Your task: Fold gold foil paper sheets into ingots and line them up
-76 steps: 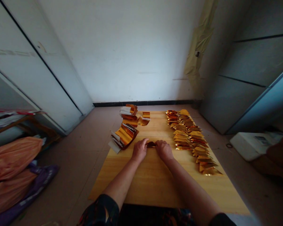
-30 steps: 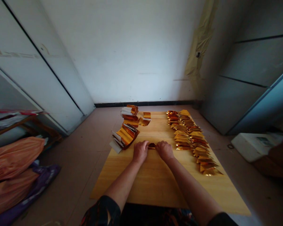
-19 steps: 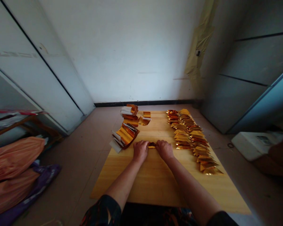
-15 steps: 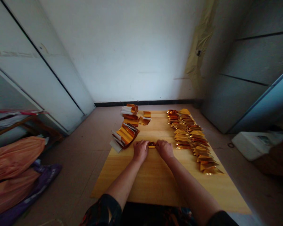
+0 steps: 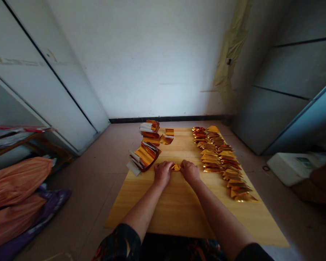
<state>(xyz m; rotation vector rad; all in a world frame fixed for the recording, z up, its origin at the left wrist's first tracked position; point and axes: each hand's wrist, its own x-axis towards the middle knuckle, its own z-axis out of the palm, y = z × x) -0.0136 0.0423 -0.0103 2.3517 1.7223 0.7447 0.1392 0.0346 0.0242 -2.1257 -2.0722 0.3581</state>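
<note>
Since half a second ago, the right hand (image 5: 190, 172) has shifted a little, and the small folded piece of gold foil paper (image 5: 176, 167) between it and the left hand (image 5: 162, 173) shows brighter. I judge that the left fingers pinch one end; whether the right ones grip or only touch, I cannot tell. Uneven pulling might tear it. Right of the fingers, the rows of pointed gold foil shapes (image 5: 210, 158) could be crushed by a wide swing.

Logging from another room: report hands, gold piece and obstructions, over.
Left hand holding small, folded, shiny gold paper piece; right hand at its other end, grip unclear. Piece over pale wooden board. No obstruction seen.
</note>
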